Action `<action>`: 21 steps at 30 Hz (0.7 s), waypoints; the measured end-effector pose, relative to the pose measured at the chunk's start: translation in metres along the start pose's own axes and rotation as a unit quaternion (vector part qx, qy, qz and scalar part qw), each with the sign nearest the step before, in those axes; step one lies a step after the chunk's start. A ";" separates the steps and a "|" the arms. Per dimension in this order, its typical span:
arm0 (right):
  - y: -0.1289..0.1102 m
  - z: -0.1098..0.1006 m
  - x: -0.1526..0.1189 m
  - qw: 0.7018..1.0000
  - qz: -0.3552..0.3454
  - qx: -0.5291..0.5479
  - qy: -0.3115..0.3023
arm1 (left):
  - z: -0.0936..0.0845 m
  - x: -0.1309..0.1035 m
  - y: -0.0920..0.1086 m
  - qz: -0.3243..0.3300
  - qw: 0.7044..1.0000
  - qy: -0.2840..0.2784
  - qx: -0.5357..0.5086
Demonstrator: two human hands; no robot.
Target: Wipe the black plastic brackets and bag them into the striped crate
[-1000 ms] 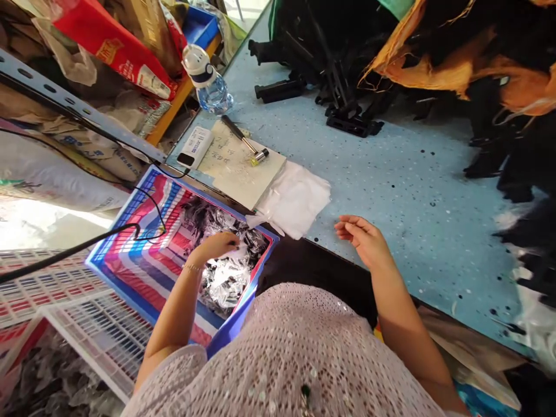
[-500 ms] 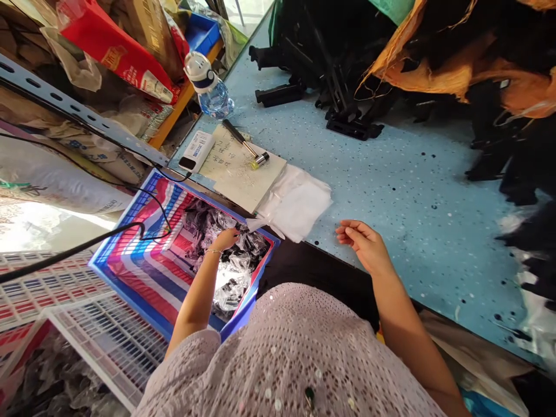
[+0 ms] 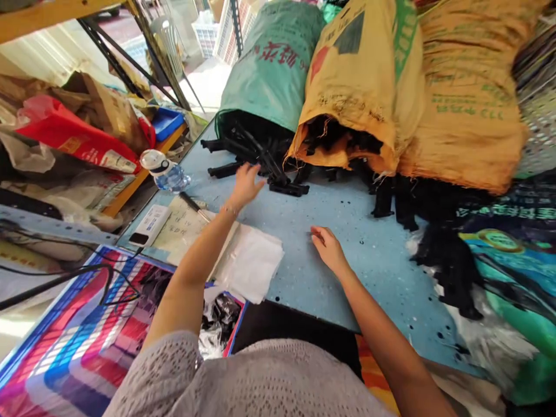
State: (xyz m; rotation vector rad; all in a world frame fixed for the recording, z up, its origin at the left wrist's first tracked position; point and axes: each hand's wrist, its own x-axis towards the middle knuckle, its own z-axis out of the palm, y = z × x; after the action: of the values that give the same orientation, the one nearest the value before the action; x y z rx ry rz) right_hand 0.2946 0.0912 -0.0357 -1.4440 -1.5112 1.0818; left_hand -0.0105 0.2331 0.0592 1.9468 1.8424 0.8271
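Observation:
My left hand [image 3: 247, 186] reaches over the blue speckled table [image 3: 299, 243], fingers apart and holding nothing. Just beyond its fingertips lie long black plastic parts [image 3: 289, 186], spilling from the mouth of a green woven sack [image 3: 269, 75]. Over the table's near side is my right hand [image 3: 329, 249], its fingers curled and the thumb near them; whether anything is between them is hidden. To the left of it rests a stack of clear plastic bags [image 3: 254, 260]. A hammer [image 3: 193, 205], partly covered by my left forearm, lies on a marked board [image 3: 174, 240].
Yellow woven sacks [image 3: 360, 75] with more black parts stand along the back. A water bottle [image 3: 167, 174] and a white power bank [image 3: 150, 225] are at the left edge. Below sits a blue crate [image 3: 98, 255] with bagged parts; plastic wrap [image 3: 490, 336] lies at the right.
My left hand has left the crate of bagged parts and moved forward over the table to the black parts. The view has tilted up, showing the sacks. My right hand stays over the table.

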 end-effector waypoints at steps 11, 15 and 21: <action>0.025 -0.003 0.022 0.983 -0.114 -0.096 0.105 | -0.016 0.151 -0.073 -0.201 0.979 0.028 0.008; 0.020 -0.005 0.023 0.987 -0.103 -0.093 0.086 | 0.026 0.124 -0.063 -0.221 0.975 0.011 0.013; 0.018 -0.005 0.020 0.989 -0.088 -0.080 0.090 | 0.078 0.071 -0.011 -0.233 0.971 -0.040 -0.015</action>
State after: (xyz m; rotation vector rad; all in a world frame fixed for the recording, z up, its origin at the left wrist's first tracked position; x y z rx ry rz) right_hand 0.3038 0.1112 -0.0514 -1.4417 -1.5887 0.7191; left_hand 0.0279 0.3152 0.0052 1.4107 2.0989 0.6098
